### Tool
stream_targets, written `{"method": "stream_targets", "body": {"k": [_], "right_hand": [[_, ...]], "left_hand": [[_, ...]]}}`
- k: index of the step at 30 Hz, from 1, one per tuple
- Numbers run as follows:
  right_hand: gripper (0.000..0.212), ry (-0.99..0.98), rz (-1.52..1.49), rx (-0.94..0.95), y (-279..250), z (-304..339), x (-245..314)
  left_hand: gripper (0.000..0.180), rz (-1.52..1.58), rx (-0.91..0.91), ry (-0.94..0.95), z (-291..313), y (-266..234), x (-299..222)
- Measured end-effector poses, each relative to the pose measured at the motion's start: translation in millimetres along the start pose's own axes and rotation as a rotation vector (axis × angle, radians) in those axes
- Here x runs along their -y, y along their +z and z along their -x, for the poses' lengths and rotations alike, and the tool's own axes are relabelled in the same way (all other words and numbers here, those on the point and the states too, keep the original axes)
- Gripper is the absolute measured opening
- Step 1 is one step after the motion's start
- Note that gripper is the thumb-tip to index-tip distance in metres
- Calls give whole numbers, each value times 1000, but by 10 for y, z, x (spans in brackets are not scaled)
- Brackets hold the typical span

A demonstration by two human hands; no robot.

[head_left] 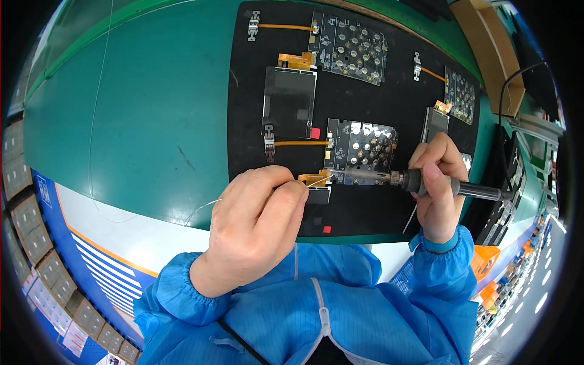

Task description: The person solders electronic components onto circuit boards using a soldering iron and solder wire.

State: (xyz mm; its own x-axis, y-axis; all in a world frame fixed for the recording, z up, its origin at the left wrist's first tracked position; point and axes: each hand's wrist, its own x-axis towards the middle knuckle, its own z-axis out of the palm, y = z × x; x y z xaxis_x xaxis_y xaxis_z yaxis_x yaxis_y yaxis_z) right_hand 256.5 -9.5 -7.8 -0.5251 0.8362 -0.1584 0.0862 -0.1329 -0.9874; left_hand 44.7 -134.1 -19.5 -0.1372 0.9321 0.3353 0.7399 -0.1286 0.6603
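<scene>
My right hand (439,191) is closed around a soldering iron (409,180). The iron's tip points left and meets the lower left corner of a small circuit board (371,143) with round metal contacts. Between the fingertips of my left hand (252,222) is a thin solder wire (207,203), and its front end reaches the iron's tip. An orange flex cable (312,179) lies under that spot. It joins the board to a display (320,196), partly covered by my left hand. Another orange cable (298,143) runs from the board to a small metal connector (269,144).
Everything lies on a black mat (274,225) over a green tabletop (146,115). Behind are another keypad board (353,48) and a dark display (289,100); a similar set (460,94) lies at right. A cardboard box (490,55) stands at the far right, near a black cable (502,97).
</scene>
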Motion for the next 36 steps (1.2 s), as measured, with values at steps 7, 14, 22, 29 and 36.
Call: {"method": "stream_targets", "body": {"k": [7,14,22,29,36], "right_hand": [[21,31,-8,-39,11,1,10],[21,12,-13,-17,17,-2,10],[21,0,6,-4,0,0,-5],[20,-13,16,13,-29,0,-22],[19,-11,14,22,-30,-3,-21]], "left_hand": [[22,-25,-8,3,6,15,-6],[22,-45,-14,6,24,34,-19],[23,-54,-26,25,19,57,-18],[22,-77,14,49,-24,45,-15],[21,-74,70,57,-70,18,-26]]}}
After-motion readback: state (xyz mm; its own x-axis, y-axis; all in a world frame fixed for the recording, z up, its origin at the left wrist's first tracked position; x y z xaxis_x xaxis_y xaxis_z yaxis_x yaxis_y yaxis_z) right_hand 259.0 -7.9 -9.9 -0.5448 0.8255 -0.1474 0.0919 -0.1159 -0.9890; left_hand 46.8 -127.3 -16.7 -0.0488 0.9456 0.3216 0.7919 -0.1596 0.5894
